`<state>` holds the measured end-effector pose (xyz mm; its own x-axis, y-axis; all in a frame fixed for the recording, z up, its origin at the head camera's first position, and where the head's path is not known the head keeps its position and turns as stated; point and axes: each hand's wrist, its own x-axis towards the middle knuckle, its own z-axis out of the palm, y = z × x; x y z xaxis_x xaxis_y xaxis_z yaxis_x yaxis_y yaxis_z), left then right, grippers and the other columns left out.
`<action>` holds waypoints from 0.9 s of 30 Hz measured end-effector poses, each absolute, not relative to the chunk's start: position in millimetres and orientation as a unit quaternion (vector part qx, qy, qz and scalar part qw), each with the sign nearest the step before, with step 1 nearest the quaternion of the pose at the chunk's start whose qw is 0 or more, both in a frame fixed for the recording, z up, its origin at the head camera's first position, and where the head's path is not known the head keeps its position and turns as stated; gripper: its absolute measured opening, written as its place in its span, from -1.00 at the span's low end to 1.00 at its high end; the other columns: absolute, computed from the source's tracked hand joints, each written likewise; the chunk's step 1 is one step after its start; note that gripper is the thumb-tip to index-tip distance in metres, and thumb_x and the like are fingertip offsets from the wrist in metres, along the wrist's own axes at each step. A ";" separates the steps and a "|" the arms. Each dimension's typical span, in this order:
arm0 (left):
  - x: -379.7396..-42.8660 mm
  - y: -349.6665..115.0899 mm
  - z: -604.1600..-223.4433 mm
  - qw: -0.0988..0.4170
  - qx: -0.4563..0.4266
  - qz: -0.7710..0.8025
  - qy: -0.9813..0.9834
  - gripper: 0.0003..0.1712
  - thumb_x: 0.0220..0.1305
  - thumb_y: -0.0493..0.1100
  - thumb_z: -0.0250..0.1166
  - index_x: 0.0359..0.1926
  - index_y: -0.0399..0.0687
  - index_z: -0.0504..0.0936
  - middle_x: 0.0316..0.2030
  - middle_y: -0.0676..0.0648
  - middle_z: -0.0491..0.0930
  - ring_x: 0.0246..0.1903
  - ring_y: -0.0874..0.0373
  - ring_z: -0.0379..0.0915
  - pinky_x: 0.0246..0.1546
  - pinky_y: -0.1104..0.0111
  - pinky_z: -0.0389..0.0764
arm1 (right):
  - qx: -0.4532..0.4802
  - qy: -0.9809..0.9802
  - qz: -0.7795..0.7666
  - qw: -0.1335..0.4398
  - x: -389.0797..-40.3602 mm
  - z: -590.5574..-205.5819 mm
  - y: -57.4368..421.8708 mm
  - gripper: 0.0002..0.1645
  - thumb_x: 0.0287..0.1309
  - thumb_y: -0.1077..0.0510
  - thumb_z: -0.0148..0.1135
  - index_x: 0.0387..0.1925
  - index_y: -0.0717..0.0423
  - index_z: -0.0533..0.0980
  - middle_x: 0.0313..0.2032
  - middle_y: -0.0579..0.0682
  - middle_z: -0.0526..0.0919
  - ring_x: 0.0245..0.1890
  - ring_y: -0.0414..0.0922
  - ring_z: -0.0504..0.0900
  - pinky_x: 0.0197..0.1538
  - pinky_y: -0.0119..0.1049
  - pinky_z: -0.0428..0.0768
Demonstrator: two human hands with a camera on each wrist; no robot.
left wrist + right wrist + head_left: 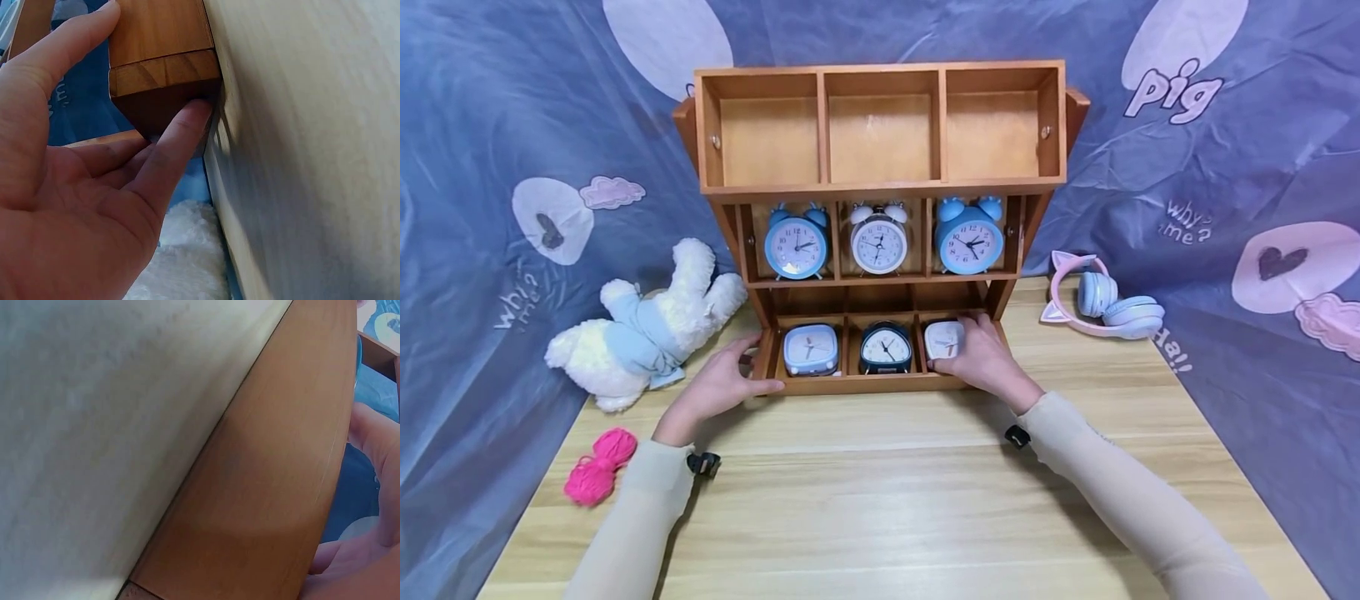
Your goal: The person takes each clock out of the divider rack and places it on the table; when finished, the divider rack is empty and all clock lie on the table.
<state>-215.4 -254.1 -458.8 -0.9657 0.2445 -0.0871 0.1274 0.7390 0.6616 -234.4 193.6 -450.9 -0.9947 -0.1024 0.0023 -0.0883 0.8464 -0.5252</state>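
Observation:
A tiered wooden shelf [880, 385] stands on the table. My left hand [718, 387] grips its lower left corner, thumb on the front and fingers against the side [162, 106]. In the bottom right compartment, my right hand [981, 354] holds a small white alarm clock [942, 339], covering its right part. To its left sit a dark teal clock [885, 348] and a light blue clock [810, 348], one per compartment. The middle row holds a blue twin-bell clock [796, 247], a white-belled one [878, 243] and another blue one [970, 245].
The shelf's top row [880, 137] has three bare compartments. A white plush toy [647, 329] in a light blue top lies left of the shelf, with pink yarn [601, 467] nearer. Pink cat-ear headphones [1101, 300] lie on the right. Printed blue cloth [1187, 183] hangs behind.

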 end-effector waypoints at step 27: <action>-215.2 -253.6 -459.4 0.086 0.097 0.361 0.923 0.30 0.32 0.16 0.66 0.77 -0.27 0.12 0.59 -0.47 0.40 0.37 -0.41 0.61 0.19 -0.11 0.76 | -0.040 0.957 -0.285 -0.023 -226.2 -449.6 195.0 0.26 0.03 -0.07 0.71 0.58 0.49 0.32 0.53 0.46 0.33 0.45 0.35 0.44 0.57 0.24 0.47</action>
